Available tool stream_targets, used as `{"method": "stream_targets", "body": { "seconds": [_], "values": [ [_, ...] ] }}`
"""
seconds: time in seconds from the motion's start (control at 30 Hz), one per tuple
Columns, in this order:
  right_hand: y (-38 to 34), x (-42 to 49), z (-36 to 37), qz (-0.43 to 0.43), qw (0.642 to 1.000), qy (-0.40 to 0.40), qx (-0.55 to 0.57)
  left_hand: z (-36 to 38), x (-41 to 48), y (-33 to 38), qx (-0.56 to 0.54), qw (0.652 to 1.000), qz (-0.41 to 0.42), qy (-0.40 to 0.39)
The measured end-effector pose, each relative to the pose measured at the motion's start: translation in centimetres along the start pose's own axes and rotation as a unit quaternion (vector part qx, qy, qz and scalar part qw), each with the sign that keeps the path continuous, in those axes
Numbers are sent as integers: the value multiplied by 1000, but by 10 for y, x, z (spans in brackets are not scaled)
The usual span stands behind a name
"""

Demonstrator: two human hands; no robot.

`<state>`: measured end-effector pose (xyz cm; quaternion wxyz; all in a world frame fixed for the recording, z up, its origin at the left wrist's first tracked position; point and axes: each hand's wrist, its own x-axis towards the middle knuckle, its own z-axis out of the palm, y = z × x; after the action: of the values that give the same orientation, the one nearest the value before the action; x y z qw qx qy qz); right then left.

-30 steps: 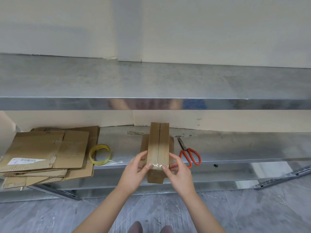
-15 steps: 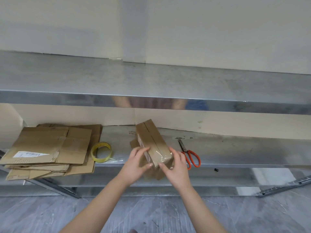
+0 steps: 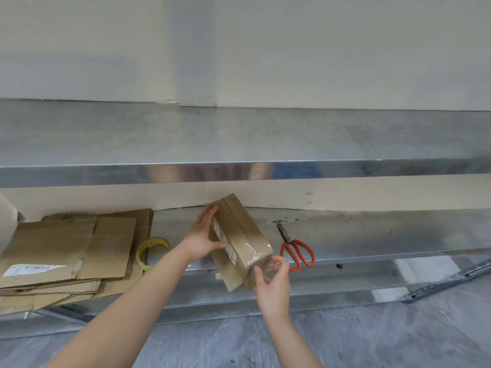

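A narrow brown cardboard box (image 3: pixel 240 229), sealed with clear tape and bearing a white label on its left side, is tilted with its far end up over the lower shelf (image 3: pixel 372 235). My left hand (image 3: pixel 203 235) holds its left side, fingers along the far end and thumb under the label. My right hand (image 3: pixel 271 280) grips the taped near end with curled fingers. A flat piece of cardboard (image 3: pixel 228 277) lies under the box.
Flattened cardboard boxes (image 3: pixel 69 251) are stacked at the left of the lower shelf. A yellow tape roll (image 3: pixel 151 251) lies beside them. Orange-handled scissors (image 3: pixel 296 251) lie right of the box. A bare metal upper shelf (image 3: pixel 239 136) juts out above.
The box has swung from straight ahead to angled, its far end going left and up. My left hand slid from the near end up along the left side.
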<state>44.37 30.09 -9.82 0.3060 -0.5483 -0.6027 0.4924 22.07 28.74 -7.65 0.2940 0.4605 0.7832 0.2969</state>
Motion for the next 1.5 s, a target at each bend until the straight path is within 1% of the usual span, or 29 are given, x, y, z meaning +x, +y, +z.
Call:
{"method": "stream_targets", "body": {
  "seconds": [0.07,0.2,0.27,0.33,0.43,0.47,0.53,0.63,0.7,0.8,0.87,0.93,1.0,1.07,1.13,1.2,1.23,1.27,1.37,1.5],
  "values": [
    [-2,0,-1,-3,1000,-9,-10,-4,7,-4,-19,1000,-5,13],
    [-4,-6,-2,35,996,-70,41,-15,23,-12,-11,1000,9,-7],
    [-5,-7,0,34,995,-79,45,-21,28,-14,-21,1000,11,9],
    [-4,-8,0,29,997,-63,34,-25,29,-15,-43,999,-2,29],
    [-1,-2,-7,17,1000,-13,20,-21,12,-17,-53,997,-24,55],
    [0,2,-10,14,1000,0,15,-17,4,-18,-71,995,-31,69],
    [0,13,-16,25,999,12,17,-7,-18,-21,-117,988,-52,89],
    [-3,31,-19,40,998,38,30,6,-46,-20,-122,982,-78,119],
    [-7,43,-19,39,998,39,18,13,-61,-18,-133,979,-83,134],
    [-10,58,-20,34,999,26,-14,19,-73,-12,-136,983,-72,104],
    [-10,63,-22,37,999,23,-4,18,-74,-10,-115,989,-66,73],
    [-9,61,-24,60,997,-11,41,12,-69,-11,-106,991,-69,46],
    [-9,56,-24,76,992,-46,84,4,-58,-12,-127,989,-69,12],
    [-10,50,-24,85,985,-49,138,-5,-48,-13,-117,990,-73,-18],
    [-10,43,-24,99,977,-52,180,-8,-41,-15,-40,995,-85,-21],
    [-7,33,-23,101,975,-92,177,-4,-44,-13,41,995,-87,2],
    [-4,28,-22,94,976,-121,156,1,-49,-11,58,995,-83,19],
    [-2,24,-20,83,977,-150,129,7,-53,-10,51,995,-75,37],
    [0,12,-11,44,974,-208,82,26,-70,-8,-54,993,-65,83],
    [-7,3,0,-8,963,-263,65,51,-94,0,-143,972,-85,169]
  ]
}}
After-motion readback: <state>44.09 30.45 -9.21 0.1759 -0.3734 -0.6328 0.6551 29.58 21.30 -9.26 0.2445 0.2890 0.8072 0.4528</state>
